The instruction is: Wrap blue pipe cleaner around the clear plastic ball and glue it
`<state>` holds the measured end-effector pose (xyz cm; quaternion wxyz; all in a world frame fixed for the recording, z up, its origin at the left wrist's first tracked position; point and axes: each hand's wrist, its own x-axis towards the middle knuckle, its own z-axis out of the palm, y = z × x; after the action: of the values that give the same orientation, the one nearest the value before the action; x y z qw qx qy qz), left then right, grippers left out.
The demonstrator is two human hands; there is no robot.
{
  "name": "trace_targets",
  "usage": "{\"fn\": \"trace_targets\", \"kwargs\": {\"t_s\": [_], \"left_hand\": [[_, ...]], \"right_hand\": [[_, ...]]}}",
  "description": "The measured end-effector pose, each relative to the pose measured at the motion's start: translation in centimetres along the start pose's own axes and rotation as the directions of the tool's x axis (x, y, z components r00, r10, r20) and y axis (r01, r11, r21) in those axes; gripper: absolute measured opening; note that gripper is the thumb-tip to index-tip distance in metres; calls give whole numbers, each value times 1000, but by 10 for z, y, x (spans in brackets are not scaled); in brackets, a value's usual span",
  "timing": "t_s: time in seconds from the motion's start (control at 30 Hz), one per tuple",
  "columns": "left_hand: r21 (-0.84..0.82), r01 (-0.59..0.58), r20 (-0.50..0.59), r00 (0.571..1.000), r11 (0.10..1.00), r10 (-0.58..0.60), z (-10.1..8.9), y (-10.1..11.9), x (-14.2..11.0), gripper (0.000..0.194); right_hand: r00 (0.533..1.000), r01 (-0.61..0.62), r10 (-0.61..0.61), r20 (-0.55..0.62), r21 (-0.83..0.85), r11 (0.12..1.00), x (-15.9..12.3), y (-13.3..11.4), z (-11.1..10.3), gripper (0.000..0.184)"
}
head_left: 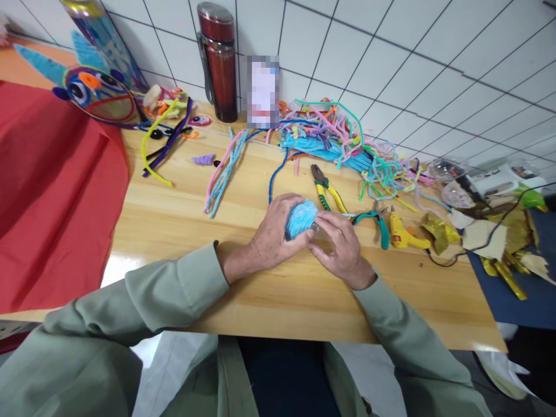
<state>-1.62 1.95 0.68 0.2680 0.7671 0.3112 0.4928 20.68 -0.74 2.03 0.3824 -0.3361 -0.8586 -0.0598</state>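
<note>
Our left hand [273, 229] is curled around a blue ball [303, 219], thumb below it and fingers behind. Our right hand [345, 249] meets the ball's edge from about four o'clock, thumb and fingers drawn close together; we cannot tell whether they pinch anything. The ball sits above the table [278, 313], roughly mid-view, its surface ridged like wound fuzzy stems.

We judge this to be fine work on the ball's edge, so the left hand does best as a steady, gentle cradle, firm enough to stop it rolling but light enough to spare the fuzz. Small turns of the ball would bring each spot to the right fingertips without straining the wrist, and even pressure should leave the surface smooth.

Outward from the ball, the combination pliers [321, 181] lie between one and two o'clock. At three o'clock are the teal cutters [383, 231], then the yellow glue gun [398, 230]; we would mind its cord. A bundle of blue stems [325, 147] lies at one o'clock, loose pink and blue stems [226, 174] at ten.
</note>
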Motion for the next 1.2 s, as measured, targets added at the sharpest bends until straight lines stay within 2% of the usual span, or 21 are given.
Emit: {"fn": "trace_targets", "kwargs": {"t_s": [0.2, 0.37, 0.53, 0.7, 0.83, 1.03, 1.2], "left_hand": [[-11, 0, 9, 1000, 1000, 0, -2, 2, 0, 45], [-17, 47, 24, 999, 999, -46, -5, -1, 6, 39], [-89, 108, 102, 990, 990, -98, -11, -2, 13, 39], [-115, 189, 162, 972, 975, -169, -15, 1, 16, 39], [-133, 216, 165, 967, 967, -194, -18, 4, 17, 39], [-120, 205, 158, 970, 971, -185, -20, 7, 18, 37], [-180, 269, 166, 956, 946, -241, -17, 4, 15, 38]], "right_hand": [[1000, -29, 29, 9, 6, 1000, -1, -1, 0, 70], [1000, -18, 18, -2, -7, 1000, 0, -3, 1, 64], [999, -30, 31, 18, -10, 999, 0, -4, 0, 60], [999, -31, 31, -8, 6, 1000, 1, -4, 0, 61], [998, -58, 58, 16, 14, 998, 1, -4, 1, 57], [996, -87, 86, 25, 14, 996, 0, -3, 1, 62], [997, -72, 71, 20, 20, 997, 2, -2, -2, 65]]}}
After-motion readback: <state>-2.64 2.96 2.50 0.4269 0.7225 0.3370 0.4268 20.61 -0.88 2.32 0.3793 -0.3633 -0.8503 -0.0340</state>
